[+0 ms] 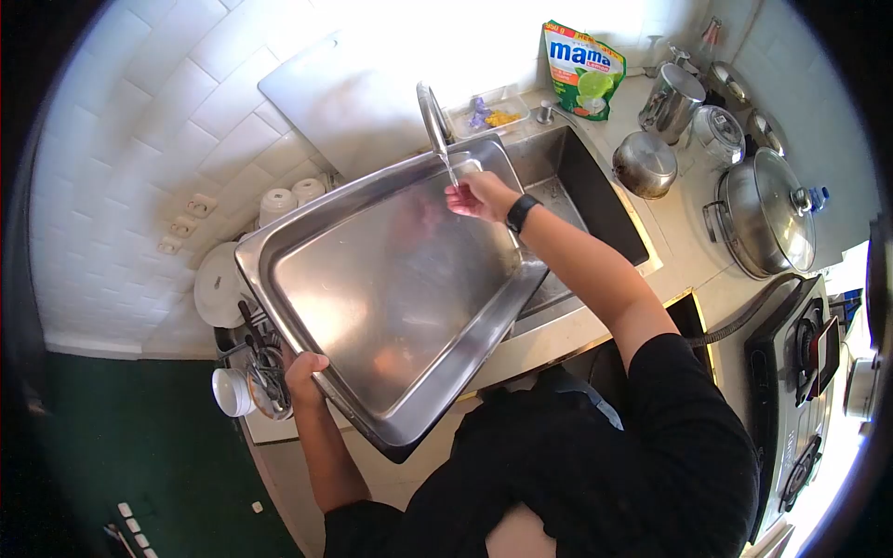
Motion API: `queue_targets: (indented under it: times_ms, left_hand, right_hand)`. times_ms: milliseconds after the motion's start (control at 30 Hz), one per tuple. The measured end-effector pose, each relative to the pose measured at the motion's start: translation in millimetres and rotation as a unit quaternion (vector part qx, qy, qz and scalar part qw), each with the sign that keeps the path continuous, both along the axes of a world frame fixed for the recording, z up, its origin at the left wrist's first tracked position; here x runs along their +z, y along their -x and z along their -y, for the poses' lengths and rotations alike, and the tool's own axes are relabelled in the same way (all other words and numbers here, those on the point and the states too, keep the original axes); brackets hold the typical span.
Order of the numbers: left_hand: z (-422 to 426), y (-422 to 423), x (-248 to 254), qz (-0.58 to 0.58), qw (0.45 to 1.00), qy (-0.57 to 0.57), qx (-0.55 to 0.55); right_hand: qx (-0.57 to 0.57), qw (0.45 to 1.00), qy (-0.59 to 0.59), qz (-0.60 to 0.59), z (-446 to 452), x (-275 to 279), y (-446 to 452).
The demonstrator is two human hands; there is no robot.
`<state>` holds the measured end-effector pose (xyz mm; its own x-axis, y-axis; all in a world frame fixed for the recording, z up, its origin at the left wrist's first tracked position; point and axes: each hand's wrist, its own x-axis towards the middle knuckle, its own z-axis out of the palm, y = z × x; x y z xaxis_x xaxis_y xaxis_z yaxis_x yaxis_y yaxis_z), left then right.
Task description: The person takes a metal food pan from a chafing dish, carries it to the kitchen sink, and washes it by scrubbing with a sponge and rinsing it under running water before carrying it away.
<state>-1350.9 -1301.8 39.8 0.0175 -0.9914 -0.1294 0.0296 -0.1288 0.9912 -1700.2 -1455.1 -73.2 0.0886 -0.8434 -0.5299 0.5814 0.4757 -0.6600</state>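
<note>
A large rectangular steel tray [372, 279] lies tilted across the sink [614, 209] and the counter's left part. My left hand [305, 374] grips the tray's rim at its lower left, thumb over the edge. My right hand [479, 196], with a black watch at the wrist, is under the faucet [431, 116] over the tray's far right end. Water runs from the spout onto its fingers, which are curled. Whether those fingers hold anything is too small to tell.
Behind the faucet sit a clear dish [498, 117] with purple and yellow items and a green soap pouch [583, 73]. Pots [645, 165] and a lidded pan [767, 214] stand right, near a stove [791, 400]. Cups [279, 203] and a utensil rack [265, 367] are left.
</note>
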Motion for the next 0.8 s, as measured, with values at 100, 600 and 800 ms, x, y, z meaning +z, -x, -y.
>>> queue_targets:
  times_ms: [100,600,800]
  left_hand:
    - [-2,4,8,0.034,0.999,-0.006,-0.002]
    - [2,-4,-2,0.018,1.0,-0.017,-0.003]
    - [0,-8,-2,0.009,0.999,-0.039,-0.007]
  right_hand:
    - [0.033,0.992,-0.034,0.118,-2,16,-9]
    - [0.022,0.986,0.101,-0.131,41,72,36]
    - [-0.035,0.978,0.079,-0.189,49,39,55]
